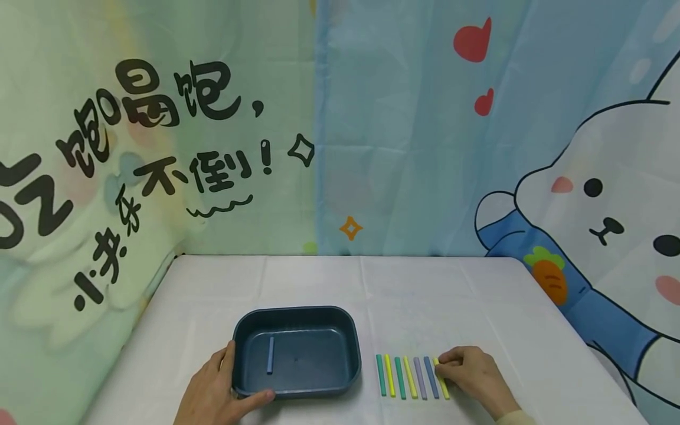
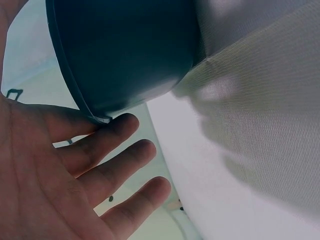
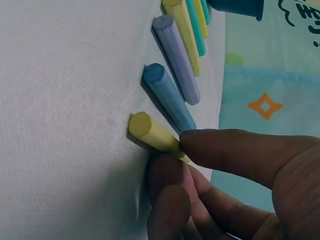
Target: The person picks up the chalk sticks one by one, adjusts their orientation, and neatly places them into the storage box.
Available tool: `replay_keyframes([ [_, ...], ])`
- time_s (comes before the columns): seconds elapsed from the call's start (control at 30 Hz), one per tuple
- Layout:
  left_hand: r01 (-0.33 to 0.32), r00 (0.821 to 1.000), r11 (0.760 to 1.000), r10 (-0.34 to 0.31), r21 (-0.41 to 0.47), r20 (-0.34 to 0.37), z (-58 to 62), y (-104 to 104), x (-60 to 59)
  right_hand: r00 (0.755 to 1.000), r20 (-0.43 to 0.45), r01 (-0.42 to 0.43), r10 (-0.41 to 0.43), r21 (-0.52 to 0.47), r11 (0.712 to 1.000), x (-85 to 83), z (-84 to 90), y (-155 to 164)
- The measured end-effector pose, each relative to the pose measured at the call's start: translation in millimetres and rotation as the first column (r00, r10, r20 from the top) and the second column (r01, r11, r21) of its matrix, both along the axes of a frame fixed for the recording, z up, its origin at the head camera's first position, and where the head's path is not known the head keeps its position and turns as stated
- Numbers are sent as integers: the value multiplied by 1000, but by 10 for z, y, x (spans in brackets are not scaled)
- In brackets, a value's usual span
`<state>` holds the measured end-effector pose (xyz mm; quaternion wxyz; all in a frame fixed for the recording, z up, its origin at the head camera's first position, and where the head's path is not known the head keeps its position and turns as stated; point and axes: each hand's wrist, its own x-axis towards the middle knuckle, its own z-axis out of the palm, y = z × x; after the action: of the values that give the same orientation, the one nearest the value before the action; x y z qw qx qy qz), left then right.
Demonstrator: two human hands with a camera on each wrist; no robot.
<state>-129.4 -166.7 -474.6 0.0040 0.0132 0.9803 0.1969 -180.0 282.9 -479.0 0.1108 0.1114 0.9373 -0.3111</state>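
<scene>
A dark blue rectangular tray [image 1: 340, 386] stands on the table with one blue chalk stick [image 1: 270, 355] lying inside, left of its middle. My left hand [image 1: 212, 386] rests against the tray's front left corner, thumb along the front side. In the left wrist view the fingers are spread and fairly straight, with the upper ones touching the tray. At the right end of a row of chalk sticks, my right hand [image 1: 474, 375] pinches a yellow chalk stick [image 3: 152, 132] between thumb and fingers; its near end shows. Beside it lie a blue chalk [image 3: 167, 95] and a purple chalk [image 3: 177, 57].
Further left in the row, green chalk [image 1: 381, 375] and yellow chalk [image 1: 390, 376] sticks alternate, between the tray and the purple one. A white cloth [image 1: 313, 277] covers the table. Behind it hangs a printed curtain [image 1: 393, 130] with a cartoon figure at the right.
</scene>
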Motion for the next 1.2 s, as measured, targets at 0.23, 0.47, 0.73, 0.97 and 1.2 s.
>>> replay_keyframes([
  [0.23, 3, 1000, 1000, -3, 3, -10, -4, -5, 2, 999, -33, -36, 37, 34, 999, 13, 32, -26],
  [0.47, -4, 1000, 1000, 4, 0, 22, -5, 0, -11, 1000, -13, -19, 19, 48, 999, 19, 5, -26],
  [0.73, 6, 1000, 1000, -6, 6, -13, -24, -14, -6, 999, 25, 34, -34, 19, 999, -34, -23, 23],
  [0.97, 4, 1000, 1000, -4, 11, -17, -15, -9, -5, 995, 47, 98, -93, -113, 989, -69, 77, -39],
  [1.2, 2, 1000, 1000, -2, 15, -11, -13, -11, -5, 984, 50, 177, -171, -342, 923, -90, 160, -207],
])
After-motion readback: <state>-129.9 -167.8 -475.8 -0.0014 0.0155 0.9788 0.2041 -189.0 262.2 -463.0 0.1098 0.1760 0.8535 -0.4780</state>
